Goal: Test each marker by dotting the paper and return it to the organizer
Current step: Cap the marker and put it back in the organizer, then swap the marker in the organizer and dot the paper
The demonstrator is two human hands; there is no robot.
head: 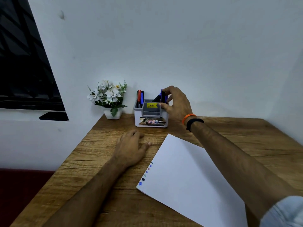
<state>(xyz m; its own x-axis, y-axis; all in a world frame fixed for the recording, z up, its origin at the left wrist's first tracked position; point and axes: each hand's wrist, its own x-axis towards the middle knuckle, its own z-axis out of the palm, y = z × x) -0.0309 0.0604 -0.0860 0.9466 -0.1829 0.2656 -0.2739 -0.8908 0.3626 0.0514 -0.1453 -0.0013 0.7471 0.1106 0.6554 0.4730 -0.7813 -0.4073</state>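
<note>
From the head view, your right hand (176,102) is up at the organizer (151,114), which stands at the far edge of the table (101,154) near the wall. Its fingertips pinch the top of a dark blue marker (163,95) that stands upright in the organizer's right rear compartment; whether the marker's base touches the bottom is hidden by the organizer's wall and your fingers. Another dark marker (156,98) leans beside it in the same area. A red marker (139,97) and a blue marker (142,98) stand upright in the left compartment. A yellow price sticker (152,105) sits on the grey inner tray.

Your left hand (131,148) rests palm down on the table, fingers relaxed and holding nothing, just left of the paper (188,174). The paper lies at an angle on the table, under your right forearm, with a row of small coloured dots (146,173) along its left edge. An orange band (188,117) and a black band (194,122) circle your right wrist. A small pot of white flowers (109,97) stands left of the organizer.
</note>
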